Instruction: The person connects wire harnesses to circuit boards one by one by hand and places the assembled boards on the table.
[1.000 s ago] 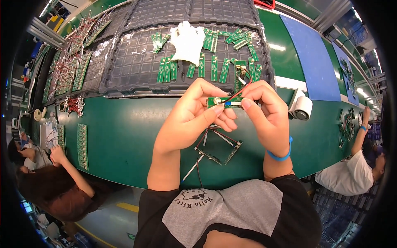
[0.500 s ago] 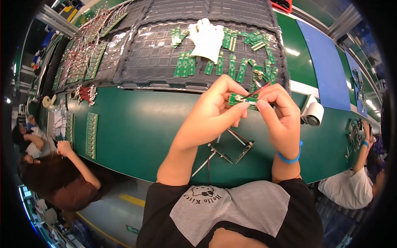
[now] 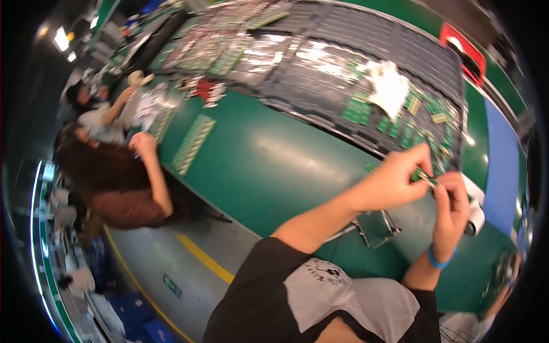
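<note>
Above the green bench, my left hand (image 3: 397, 176) and my right hand (image 3: 452, 203) meet at a small green circuit board (image 3: 422, 177). Both hands pinch it, and the fingers cover much of it. A blue band (image 3: 439, 257) circles my right wrist. Nearer my body, under my left forearm, lie several narrow boards joined by wires (image 3: 374, 233), partly hidden. Behind my hands is a black compartment tray (image 3: 366, 31) with loose green boards (image 3: 357, 110) and a white glove (image 3: 389, 88) on them. Motion blurs the small details.
A white cylindrical device (image 3: 474, 217) stands right of my right hand, before a blue mat (image 3: 500, 166). Leftward lie a green board panel (image 3: 194, 144) and a red-and-white wire bundle (image 3: 207, 91). A co-worker (image 3: 126, 177) sits at the left edge. A red bin (image 3: 464, 52) is at the far right.
The view has swung left and tilted, so the bench and my hands now appear farther right. Both hands still pinch the board; the red and black wires seen on it before no longer show clearly.
</note>
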A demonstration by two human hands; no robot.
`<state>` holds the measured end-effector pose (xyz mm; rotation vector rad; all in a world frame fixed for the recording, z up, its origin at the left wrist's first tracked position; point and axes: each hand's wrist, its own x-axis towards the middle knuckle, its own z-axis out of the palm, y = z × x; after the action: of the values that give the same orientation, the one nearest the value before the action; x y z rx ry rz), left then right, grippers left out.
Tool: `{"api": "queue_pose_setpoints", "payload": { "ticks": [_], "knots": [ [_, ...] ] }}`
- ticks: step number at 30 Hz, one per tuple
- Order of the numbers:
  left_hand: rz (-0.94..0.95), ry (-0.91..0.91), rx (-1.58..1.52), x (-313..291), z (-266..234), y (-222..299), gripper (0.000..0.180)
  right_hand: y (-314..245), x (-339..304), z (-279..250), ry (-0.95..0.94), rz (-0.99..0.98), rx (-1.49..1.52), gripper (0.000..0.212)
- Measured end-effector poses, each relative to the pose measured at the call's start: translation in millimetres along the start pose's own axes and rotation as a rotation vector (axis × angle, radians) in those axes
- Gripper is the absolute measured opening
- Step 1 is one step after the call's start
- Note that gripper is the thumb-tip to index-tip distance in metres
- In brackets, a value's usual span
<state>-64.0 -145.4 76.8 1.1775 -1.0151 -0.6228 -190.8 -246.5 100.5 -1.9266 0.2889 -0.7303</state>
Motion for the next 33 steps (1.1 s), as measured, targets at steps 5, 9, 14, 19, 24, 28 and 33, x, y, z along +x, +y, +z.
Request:
{"api": "queue_pose_setpoints", "payload": {
  "ticks": [5,9,14,19,24,28,33],
  "knots": [
    [-0.08,-0.08,-0.019,-3,0,18,0.02,2,-6,-9,0.004,0.016,0.045,0.007],
    [-0.06,-0.144,0.029,-10,-7,20,0.026,4,-23,-21,-0.095,0.123,0.068,0.009],
    [-0.1,0.163,0.15,0,-40,11,0.032,12,-74,-81,-0.301,0.322,0.09,0.016],
    [-0.274,0.301,1.075,25,-110,-51,0.04,25,-137,-173,-0.178,0.584,-0.118,0.021],
    [-0.684,-0.083,1.409,54,-144,-55,0.046,53,-184,-240,0.21,0.542,-0.91,0.017],
    [-0.646,-0.132,1.306,75,-138,-70,0.067,54,-155,-208,0.193,0.501,-0.802,0.029],
    [-0.714,-0.096,1.342,80,-137,-90,0.061,39,-82,-103,-0.29,0.25,-0.491,0.025]
  ]
}}
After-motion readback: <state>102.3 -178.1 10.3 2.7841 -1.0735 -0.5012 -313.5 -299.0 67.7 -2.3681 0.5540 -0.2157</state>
